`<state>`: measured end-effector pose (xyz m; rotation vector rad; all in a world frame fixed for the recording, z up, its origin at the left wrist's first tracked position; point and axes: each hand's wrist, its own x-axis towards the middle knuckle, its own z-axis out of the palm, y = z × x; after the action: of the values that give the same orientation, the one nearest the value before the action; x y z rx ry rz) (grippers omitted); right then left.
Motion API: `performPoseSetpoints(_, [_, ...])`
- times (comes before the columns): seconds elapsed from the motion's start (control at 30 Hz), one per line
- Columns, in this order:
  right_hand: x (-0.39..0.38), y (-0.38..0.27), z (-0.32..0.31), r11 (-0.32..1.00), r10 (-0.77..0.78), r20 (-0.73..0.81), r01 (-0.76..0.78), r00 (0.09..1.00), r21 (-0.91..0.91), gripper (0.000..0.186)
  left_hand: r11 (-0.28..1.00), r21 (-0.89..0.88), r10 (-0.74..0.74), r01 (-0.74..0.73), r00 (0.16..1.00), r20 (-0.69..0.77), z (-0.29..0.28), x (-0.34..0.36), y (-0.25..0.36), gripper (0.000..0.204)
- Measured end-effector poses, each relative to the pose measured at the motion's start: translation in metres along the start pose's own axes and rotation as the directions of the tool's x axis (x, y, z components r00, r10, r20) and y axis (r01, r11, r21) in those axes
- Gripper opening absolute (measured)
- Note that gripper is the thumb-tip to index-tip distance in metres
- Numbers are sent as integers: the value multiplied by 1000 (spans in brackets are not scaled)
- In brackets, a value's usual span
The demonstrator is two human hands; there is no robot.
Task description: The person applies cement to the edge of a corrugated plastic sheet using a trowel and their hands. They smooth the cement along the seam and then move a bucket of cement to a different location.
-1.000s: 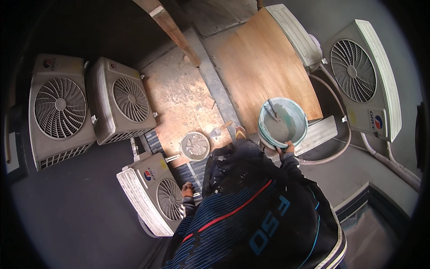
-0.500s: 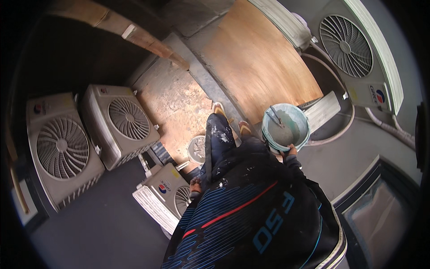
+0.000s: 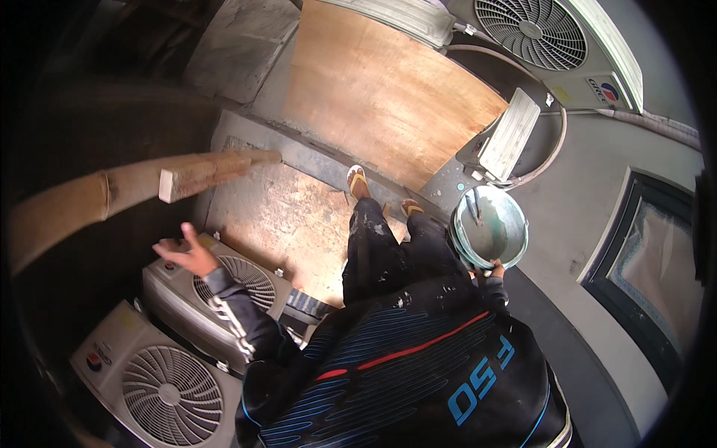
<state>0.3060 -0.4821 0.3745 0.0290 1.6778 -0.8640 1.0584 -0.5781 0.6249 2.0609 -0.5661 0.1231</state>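
Observation:
My left hand [image 3: 190,255] is raised over the fan unit on the left, fingers spread and nothing in them. Just beyond its fingertips is a bamboo pole [image 3: 71,207] with a short wooden block [image 3: 202,178] against it. My right hand [image 3: 494,270] grips the near rim of a pale teal bucket [image 3: 515,224], its fingers partly hidden by the wall. Some grey paste lies inside, and a tool with a thin dark handle [image 3: 475,206] leans there; its lower end cannot be made out. The bucket is tilted beside my right leg.
Outdoor air-conditioner units [image 3: 168,396] crowd the left, and another [image 3: 556,41] hangs at the upper right. A plywood sheet [image 3: 388,97] lies ahead past a grey ledge [image 3: 299,160]. Rough, stained board [image 3: 261,216] is underfoot. Hoses [image 3: 556,153] and a dark-framed window [image 3: 620,201] are at right.
My left hand has lifted from beside my thigh and reached out left with fingers spread. The view has turned and shifted. My right hand stays on the bucket; the small pail has left view.

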Motion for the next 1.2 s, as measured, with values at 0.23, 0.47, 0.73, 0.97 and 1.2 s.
performPoseSetpoints(0.23, [-87, 21, 65, 684, -334, 52, 280, 941, -673, 29, 961, 153, 258, -232, 950, -178, 69, 106, 47, 104])
performPoseSetpoints(0.47, [-72, 33, 64, 980, -33, -183, 67, 983, 186, 24, 912, 231, 401, -338, 850, -340, 74, 131, 16, 84])
performPoseSetpoints(0.73, [-7, 11, 50, 924, 290, -210, -217, 934, 315, 27, 866, 420, 433, -270, 825, -363, 40, 166, -17, 76])
performPoseSetpoints(0.97, [103, 14, 17, 951, 213, -147, -171, 966, 257, 16, 878, 384, 301, -285, 953, 17, 71, 89, -9, 82])
performPoseSetpoints(1.2, [303, 94, -8, 949, 71, -136, -25, 988, 313, 7, 879, 325, 36, -349, 728, 685, 235, -296, -93, 80])
